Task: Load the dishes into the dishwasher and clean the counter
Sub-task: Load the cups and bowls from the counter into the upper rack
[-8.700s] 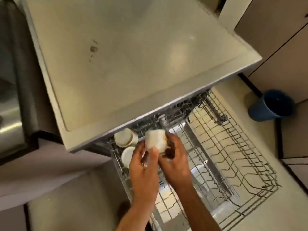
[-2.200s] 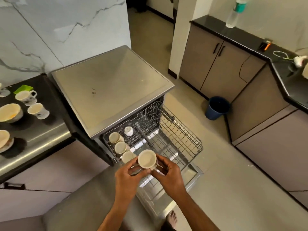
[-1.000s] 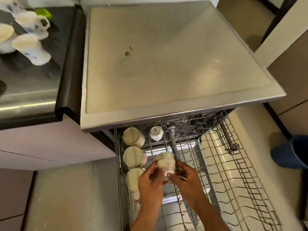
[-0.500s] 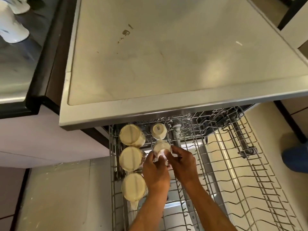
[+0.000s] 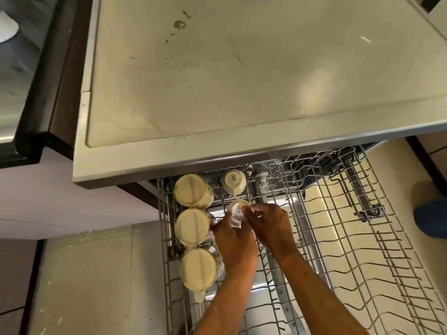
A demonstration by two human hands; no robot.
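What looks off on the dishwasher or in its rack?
Brown stains mark the dishwasher top. In the rack, all cups sit upside down in rows; the cup in both hands is going in straight. Nothing looks spilled.

Pale beige tiled floor (image 5: pixel 79 281), speckled with small white flecks. Dark-edged desk (image 5: pixel 14 68) at upper left, with pale cabinet fronts (image 5: pixel 72 204) beneath. At right, a blue bin (image 5: pixel 431 218) against a black skirting strip (image 5: pixel 422 160). Warm light, soft glare spots on the steel top (image 5: pixel 242 68).
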